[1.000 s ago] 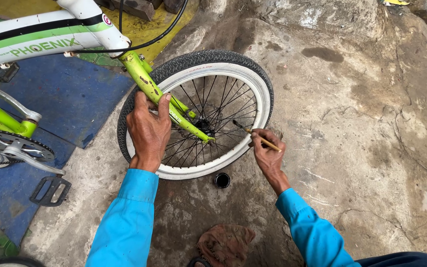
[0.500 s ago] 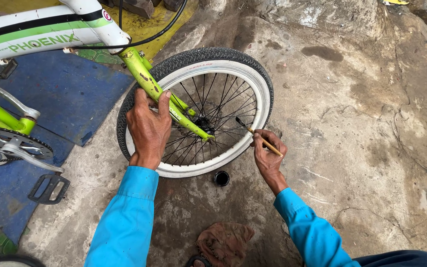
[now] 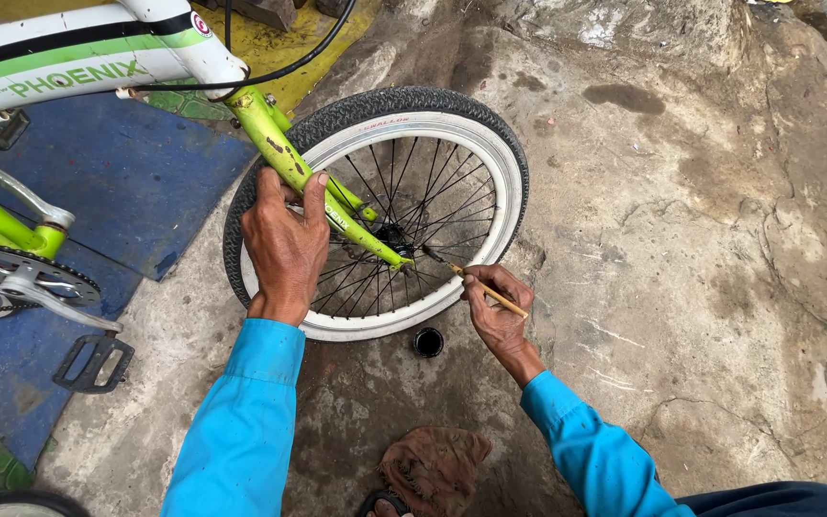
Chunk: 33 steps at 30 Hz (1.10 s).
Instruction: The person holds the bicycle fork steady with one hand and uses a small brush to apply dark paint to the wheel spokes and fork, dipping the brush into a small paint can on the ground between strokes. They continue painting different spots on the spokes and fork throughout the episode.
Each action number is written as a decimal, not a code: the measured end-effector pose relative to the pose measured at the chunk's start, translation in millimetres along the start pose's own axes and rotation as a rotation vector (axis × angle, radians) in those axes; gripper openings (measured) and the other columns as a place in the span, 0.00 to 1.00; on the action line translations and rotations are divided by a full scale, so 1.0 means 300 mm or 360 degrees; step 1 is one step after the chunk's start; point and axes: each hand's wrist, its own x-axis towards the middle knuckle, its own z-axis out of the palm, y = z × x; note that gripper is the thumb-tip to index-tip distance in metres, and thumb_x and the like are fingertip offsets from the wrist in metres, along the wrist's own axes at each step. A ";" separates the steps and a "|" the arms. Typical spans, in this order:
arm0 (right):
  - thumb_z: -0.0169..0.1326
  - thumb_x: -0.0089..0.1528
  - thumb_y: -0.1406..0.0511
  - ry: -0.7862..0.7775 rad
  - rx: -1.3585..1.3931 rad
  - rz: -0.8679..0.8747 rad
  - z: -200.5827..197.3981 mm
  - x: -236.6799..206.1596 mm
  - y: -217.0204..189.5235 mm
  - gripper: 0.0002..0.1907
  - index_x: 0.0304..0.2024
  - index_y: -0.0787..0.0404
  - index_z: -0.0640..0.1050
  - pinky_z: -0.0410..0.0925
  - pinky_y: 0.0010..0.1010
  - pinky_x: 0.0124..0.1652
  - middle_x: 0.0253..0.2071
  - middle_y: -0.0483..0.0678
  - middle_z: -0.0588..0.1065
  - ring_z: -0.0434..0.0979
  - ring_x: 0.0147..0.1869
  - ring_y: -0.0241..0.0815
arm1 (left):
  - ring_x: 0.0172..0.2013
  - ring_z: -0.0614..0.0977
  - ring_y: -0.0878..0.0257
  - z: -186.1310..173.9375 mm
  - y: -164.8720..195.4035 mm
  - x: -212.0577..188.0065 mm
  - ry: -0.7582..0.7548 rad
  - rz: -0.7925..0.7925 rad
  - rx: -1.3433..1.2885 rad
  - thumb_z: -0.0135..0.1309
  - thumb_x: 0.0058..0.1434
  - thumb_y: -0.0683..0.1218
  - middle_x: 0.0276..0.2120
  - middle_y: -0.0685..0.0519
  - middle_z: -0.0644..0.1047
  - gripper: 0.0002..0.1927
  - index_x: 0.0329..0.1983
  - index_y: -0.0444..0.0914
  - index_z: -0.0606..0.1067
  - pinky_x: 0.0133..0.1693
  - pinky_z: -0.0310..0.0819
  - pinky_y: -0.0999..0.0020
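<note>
A small bicycle with a white and lime-green frame lies tilted on the ground, its front wheel (image 3: 490,163) with a white sidewall and black tyre at centre. My left hand (image 3: 284,244) grips the green fork leg (image 3: 279,153) above the hub. My right hand (image 3: 495,306) holds a thin wooden-handled brush (image 3: 485,289), its dark tip touching the spokes near the hub (image 3: 396,237). Both my sleeves are bright blue.
A small black round cap or pot (image 3: 428,342) sits on the ground below the wheel. A brown rag (image 3: 433,469) lies near the bottom edge. The chainring, crank and pedal (image 3: 93,362) rest on a blue mat (image 3: 117,182) at left. Rough concrete and rock spread to the right.
The brush tip has moved a little closer to the hub among the spokes. My left hand keeps its grip on the fork.
</note>
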 end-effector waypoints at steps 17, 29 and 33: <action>0.59 0.65 0.67 -0.0024 -0.0045 0.0130 0.015 0.012 0.013 0.08 0.43 0.68 0.82 0.77 0.27 0.33 0.32 0.49 0.81 0.82 0.33 0.36 | 0.25 0.86 0.54 0.006 -0.002 0.000 -0.0005 0.0008 -0.0052 0.57 0.73 0.49 0.27 0.44 0.79 0.15 0.41 0.33 0.68 0.24 0.77 0.58; 0.60 0.64 0.69 -0.0103 -0.0371 -0.0265 0.025 0.004 -0.027 0.04 0.39 0.64 0.83 0.69 0.25 0.27 0.30 0.46 0.79 0.75 0.28 0.34 | 0.25 0.86 0.54 0.006 0.000 -0.003 0.0024 0.0044 -0.0030 0.57 0.73 0.49 0.27 0.44 0.78 0.15 0.40 0.33 0.68 0.25 0.77 0.58; 0.60 0.65 0.69 -0.0094 -0.0385 -0.0282 0.024 0.000 -0.039 0.04 0.41 0.64 0.83 0.69 0.26 0.28 0.31 0.46 0.78 0.75 0.29 0.33 | 0.25 0.86 0.53 0.003 0.001 -0.004 -0.0023 -0.0050 -0.0022 0.57 0.72 0.49 0.25 0.44 0.78 0.16 0.39 0.33 0.68 0.25 0.76 0.57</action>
